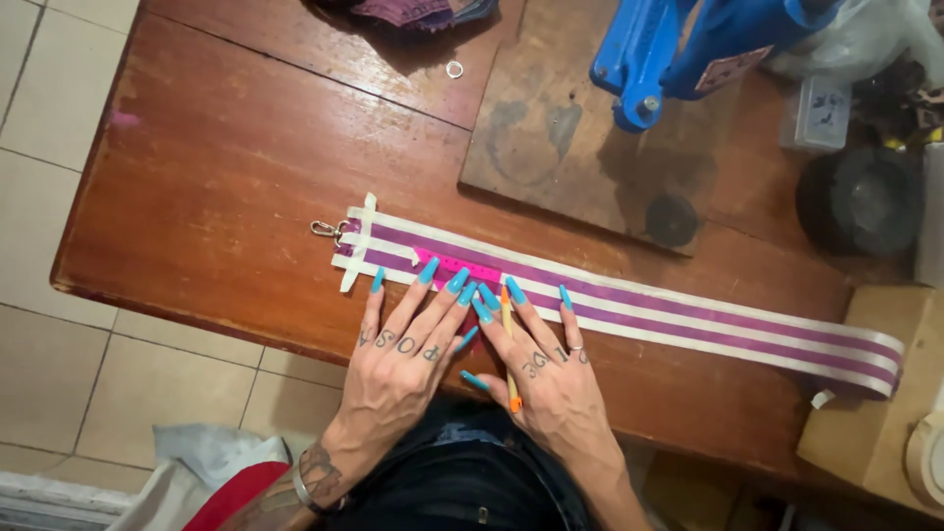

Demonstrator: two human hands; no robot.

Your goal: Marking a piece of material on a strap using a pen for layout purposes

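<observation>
Both hands lay flat, palms down, side by side at the near edge of the wooden table (226,187). The left hand (398,359) had its fingers spread and straight, gripping nothing, the long blue nails pressing on a pink ruler (462,268) and on the strap beneath it. The right hand (551,379) also stretched forward with its fingers extended, and an orange pen (509,344) ran between the first two fingers, its tip up at the strap and its end toward the body.

The strap (688,315) was a long flat band, purple with white stripes and a slight sheen, running from near the middle of the table out to the right edge, where it curled under. Its left end carried a small metal clasp (325,230) and two white cross strips. The ruler lay along the strap just under the left fingertips.

Toward the far edge lay a worn board (551,147), with a blue metal press (678,49) on it and a small ring (454,69) beside it.
</observation>
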